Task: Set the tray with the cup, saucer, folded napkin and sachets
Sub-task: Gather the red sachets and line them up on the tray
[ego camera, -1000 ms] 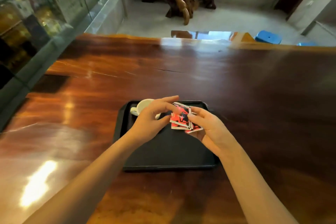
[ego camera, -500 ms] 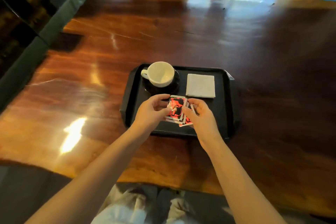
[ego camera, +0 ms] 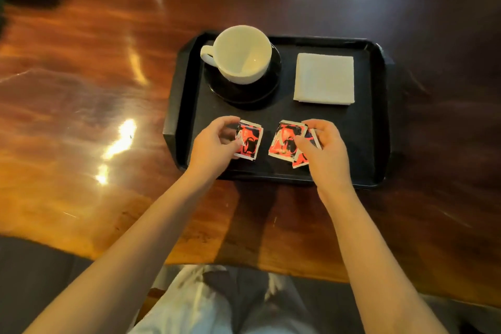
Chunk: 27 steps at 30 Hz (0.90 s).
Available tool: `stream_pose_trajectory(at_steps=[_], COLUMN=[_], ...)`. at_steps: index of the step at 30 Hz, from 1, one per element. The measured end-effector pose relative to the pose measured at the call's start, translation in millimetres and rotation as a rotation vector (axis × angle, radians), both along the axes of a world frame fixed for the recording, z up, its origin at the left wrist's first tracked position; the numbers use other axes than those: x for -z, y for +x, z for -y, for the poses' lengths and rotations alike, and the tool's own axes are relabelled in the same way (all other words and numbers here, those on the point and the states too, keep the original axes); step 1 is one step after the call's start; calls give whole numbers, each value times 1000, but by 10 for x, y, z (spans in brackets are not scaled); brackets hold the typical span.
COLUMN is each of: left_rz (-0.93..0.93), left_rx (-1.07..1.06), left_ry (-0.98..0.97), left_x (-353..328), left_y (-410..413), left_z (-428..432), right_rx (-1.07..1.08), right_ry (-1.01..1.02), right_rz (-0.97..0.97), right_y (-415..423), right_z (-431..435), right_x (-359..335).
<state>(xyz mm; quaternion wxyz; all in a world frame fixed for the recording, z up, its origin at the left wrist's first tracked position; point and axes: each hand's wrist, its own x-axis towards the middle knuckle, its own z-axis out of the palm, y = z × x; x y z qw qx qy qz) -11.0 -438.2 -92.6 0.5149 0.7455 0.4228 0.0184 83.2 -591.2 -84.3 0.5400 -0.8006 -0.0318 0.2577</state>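
Left hand (ego camera: pixel 214 144) pinches one sachet (ego camera: pixel 249 141) over the tray (ego camera: pixel 180 116). Right hand (ego camera: pixel 325 152) grips perhaps three more sachets (ego camera: pixel 286 141), fanned out.

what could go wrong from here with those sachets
1. The right hand pinches several fanned sachets. The lowest pokes out and could slip, landing crooked on the tray.
2. The left hand holds a single sachet just in front of the saucer. Reaching forward might nudge the cup standing on it.
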Motion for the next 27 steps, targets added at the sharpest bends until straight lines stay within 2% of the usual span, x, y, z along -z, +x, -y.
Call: stream_pose_trajectory(at_steps=[4,8,11,16,20,27], left_rz=[-85,-152,-197,-150,-134,-97], left_rx=[113,281,326,499,516,515], left_ry=[190,485,606,652,602,597], left_x=[174,254,267,345,373,417], left_y=[48,-49,-141,-131,-78,-87], left_z=[-2,-14,-30,-89,-121,-146], right_rx=[-99,-156,-167,-214,-288,-306], right_ry=[-34,-47,-64,-64,-70,-298], right_rz=[15,25,35,23,8,105], right_y=[33,16,13,35,47,12], right_z=[-89,-158,-161,-202,-290,-322], right_x=[133,201,233,280,305,369])
